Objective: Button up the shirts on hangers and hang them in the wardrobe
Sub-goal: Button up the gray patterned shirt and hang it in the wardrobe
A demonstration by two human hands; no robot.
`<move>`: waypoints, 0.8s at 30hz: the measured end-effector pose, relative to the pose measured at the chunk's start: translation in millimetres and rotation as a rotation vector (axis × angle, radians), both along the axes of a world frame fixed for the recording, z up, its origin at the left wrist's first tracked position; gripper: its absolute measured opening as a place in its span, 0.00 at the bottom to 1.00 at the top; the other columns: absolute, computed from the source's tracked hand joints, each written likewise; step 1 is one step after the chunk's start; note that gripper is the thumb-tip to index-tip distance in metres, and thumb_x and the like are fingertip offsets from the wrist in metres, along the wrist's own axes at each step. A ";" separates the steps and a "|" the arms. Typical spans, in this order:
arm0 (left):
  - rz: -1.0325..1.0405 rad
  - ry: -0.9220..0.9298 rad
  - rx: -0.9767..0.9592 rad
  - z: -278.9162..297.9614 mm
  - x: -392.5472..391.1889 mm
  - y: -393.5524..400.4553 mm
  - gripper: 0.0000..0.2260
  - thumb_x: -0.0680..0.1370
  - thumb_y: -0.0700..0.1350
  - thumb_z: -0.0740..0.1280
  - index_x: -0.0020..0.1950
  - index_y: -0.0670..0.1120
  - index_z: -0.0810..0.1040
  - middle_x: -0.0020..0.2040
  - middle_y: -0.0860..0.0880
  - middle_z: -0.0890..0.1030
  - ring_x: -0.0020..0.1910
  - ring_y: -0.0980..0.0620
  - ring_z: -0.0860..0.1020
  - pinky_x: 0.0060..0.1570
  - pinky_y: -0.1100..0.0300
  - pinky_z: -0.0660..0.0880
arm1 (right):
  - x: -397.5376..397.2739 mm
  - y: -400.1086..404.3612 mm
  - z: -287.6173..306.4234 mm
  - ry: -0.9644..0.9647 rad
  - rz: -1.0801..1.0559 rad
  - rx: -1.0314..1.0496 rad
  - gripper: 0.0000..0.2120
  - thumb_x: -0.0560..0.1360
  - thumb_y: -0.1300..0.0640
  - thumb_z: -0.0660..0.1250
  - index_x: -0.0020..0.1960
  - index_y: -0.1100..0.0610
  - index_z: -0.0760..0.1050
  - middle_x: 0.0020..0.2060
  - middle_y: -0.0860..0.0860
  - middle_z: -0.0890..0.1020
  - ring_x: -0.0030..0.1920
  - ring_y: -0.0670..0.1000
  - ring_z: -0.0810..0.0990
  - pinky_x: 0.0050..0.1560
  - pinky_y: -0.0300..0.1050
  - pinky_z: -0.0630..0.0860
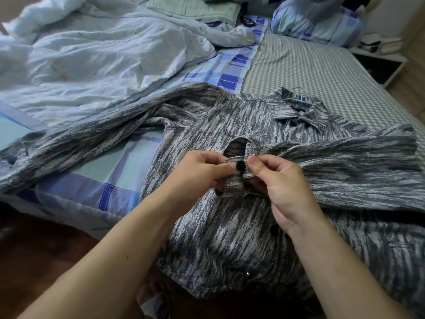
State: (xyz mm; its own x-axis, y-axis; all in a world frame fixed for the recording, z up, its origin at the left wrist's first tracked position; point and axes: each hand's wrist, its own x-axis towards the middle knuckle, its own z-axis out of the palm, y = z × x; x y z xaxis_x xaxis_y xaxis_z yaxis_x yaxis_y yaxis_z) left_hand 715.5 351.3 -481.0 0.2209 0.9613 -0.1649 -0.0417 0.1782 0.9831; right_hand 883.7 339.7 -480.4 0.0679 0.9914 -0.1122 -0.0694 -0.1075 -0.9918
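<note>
A grey and white streaked shirt [241, 226] lies spread on the bed with its collar away from me. A light blue hanger [299, 99] shows at the collar. My left hand [202, 173] pinches one edge of the shirt's front placket beside a black button [241, 166]. My right hand [280, 180] pinches the other placket edge just right of that button. A gap in the front stays open above my hands. Another black button [273, 230] shows lower down by my right wrist.
A crumpled pale blue quilt [92, 54] covers the bed's left side. A checked sheet [322, 72] lies bare to the right, with a blue plaid pillow [322, 24] at the far end. A bedside cabinet [379, 63] stands at the right. Dark wooden floor [46, 249] is near me.
</note>
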 end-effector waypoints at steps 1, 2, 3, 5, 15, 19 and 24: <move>0.002 0.001 0.000 1.0 0.2 -1.1 0.08 0.80 0.41 0.71 0.41 0.41 0.81 0.33 0.50 0.81 0.31 0.57 0.77 0.36 0.65 0.74 | 0.4 0.1 0.2 0.004 -0.002 -0.002 0.04 0.73 0.55 0.74 0.41 0.53 0.86 0.40 0.53 0.87 0.41 0.49 0.83 0.46 0.44 0.80; 0.007 0.002 0.004 2.2 0.7 -2.6 0.09 0.80 0.44 0.70 0.43 0.40 0.82 0.34 0.49 0.82 0.33 0.56 0.77 0.38 0.64 0.75 | 0.4 0.8 0.4 0.004 -0.008 -0.003 0.04 0.73 0.55 0.74 0.41 0.53 0.86 0.40 0.53 0.87 0.41 0.49 0.83 0.47 0.45 0.80; 0.015 0.010 0.016 2.0 1.2 -3.7 0.11 0.81 0.46 0.70 0.45 0.39 0.83 0.36 0.46 0.82 0.35 0.54 0.78 0.41 0.61 0.76 | 0.4 0.8 0.6 0.000 -0.013 -0.002 0.03 0.72 0.54 0.74 0.41 0.53 0.86 0.40 0.53 0.87 0.41 0.50 0.83 0.48 0.47 0.81; 0.036 0.045 0.050 2.4 2.2 -5.8 0.12 0.79 0.47 0.72 0.46 0.38 0.83 0.41 0.36 0.83 0.40 0.48 0.78 0.46 0.53 0.76 | -0.7 0.5 0.6 -0.008 -0.011 0.003 0.03 0.71 0.53 0.75 0.42 0.52 0.86 0.41 0.54 0.87 0.42 0.52 0.84 0.50 0.50 0.82; 0.028 -0.107 -0.149 -5.0 -0.4 1.4 0.09 0.79 0.40 0.71 0.39 0.42 0.77 0.37 0.47 0.79 0.31 0.54 0.74 0.36 0.62 0.75 | 0.5 -1.8 -0.3 -0.089 0.000 0.042 0.05 0.71 0.51 0.75 0.44 0.51 0.86 0.40 0.52 0.86 0.42 0.51 0.82 0.53 0.55 0.81; -0.058 -0.100 -0.158 -8.2 -8.4 5.8 0.10 0.80 0.41 0.70 0.39 0.43 0.80 0.41 0.44 0.82 0.36 0.52 0.76 0.38 0.61 0.75 | 13.5 2.2 5.9 -0.239 0.173 0.041 0.10 0.81 0.62 0.66 0.47 0.52 0.84 0.41 0.49 0.87 0.43 0.49 0.84 0.51 0.46 0.81; -0.094 -0.066 -0.111 -6.6 -9.5 5.0 0.08 0.81 0.41 0.68 0.46 0.38 0.82 0.41 0.44 0.82 0.35 0.52 0.76 0.37 0.62 0.75 | 17.9 1.0 11.2 -0.326 0.269 0.106 0.08 0.79 0.64 0.69 0.48 0.51 0.83 0.39 0.50 0.86 0.41 0.50 0.84 0.48 0.45 0.83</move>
